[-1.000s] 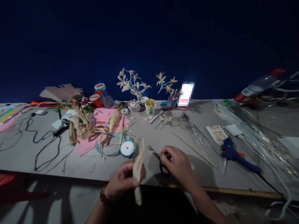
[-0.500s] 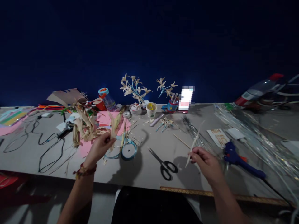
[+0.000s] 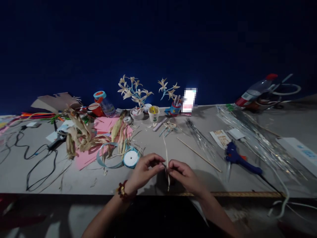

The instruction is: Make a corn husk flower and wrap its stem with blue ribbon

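Note:
A thin, pale strip of dried corn husk [image 3: 166, 148] stands nearly upright between my hands, its lower end hanging near the table's front edge. My right hand [image 3: 184, 175] pinches it between thumb and fingers. From the other side my left hand [image 3: 148, 170], with a beaded bracelet at the wrist, closes thumb and fingertips at the same spot; its exact contact is hard to make out. Something dark shows partly under the hands, and the scissors cannot be made out there. Left of my hands lie a light-blue ribbon spool [image 3: 131, 158] and dried corn husks [image 3: 80, 132].
A wooden stick [image 3: 198, 153], thin wires [image 3: 201, 135] and a blue glue gun [image 3: 241, 160] lie to the right. Husk-flower branches [image 3: 135, 89], small cups [image 3: 154, 114] and a lit phone [image 3: 189, 100] stand at the back. Black cables [image 3: 37, 165] loop at left.
My left hand has let go of a husk piece and moved right; my right hand has brought the strip left to meet it. The view has shifted right, and the scissors are now hidden.

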The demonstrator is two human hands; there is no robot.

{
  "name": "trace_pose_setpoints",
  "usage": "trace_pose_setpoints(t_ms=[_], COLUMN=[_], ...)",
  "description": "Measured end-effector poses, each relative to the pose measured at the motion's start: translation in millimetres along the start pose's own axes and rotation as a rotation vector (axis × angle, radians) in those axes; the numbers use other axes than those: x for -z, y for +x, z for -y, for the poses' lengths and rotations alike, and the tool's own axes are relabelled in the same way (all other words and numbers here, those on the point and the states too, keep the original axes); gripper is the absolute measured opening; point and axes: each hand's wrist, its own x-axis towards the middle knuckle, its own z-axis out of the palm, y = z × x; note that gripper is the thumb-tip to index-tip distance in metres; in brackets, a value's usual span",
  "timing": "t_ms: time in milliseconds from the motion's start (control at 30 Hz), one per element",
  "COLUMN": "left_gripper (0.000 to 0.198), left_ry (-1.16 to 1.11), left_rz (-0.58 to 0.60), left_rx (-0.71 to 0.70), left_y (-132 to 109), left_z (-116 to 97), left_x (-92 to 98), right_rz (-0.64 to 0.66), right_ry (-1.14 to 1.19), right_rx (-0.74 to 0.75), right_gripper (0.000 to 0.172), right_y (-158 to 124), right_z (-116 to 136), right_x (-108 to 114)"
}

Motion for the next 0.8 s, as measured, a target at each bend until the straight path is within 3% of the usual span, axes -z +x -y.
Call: trace_pose_setpoints(t_ms=[133, 300, 433, 667, 800], left_gripper=[0.023, 0.027, 0.025, 0.027, 0.028], left_ry=[-0.296, -0.586, -0.731, -0.768, -0.654], left_rz=[-0.104, -0.121, -0.035, -0.031, -0.102], left_rx=[0.098, 0.197, 0.234, 0.217, 0.167], left_y=[3, 1, 0, 3, -3], left_z=[8, 14, 10, 9, 16], left_x=[-21.1, -20.1, -21.4, -26.0, -27.7], right_rz=[-0.002, 0.037, 0.012, -0.001, -0.145], right_ry=[-0.082, 0.243, 0.447, 0.588, 0.62], right_rx=[0.041, -0.116, -0.24, -0.29, -0.233], right_gripper=[0.035, 0.039, 0.037, 0.037, 0.039], right_y=[1, -1, -2, -1, -1], right_z=[-1, -3, -4, -1, 5], right_x=[-5, -13, -21, -25, -24])
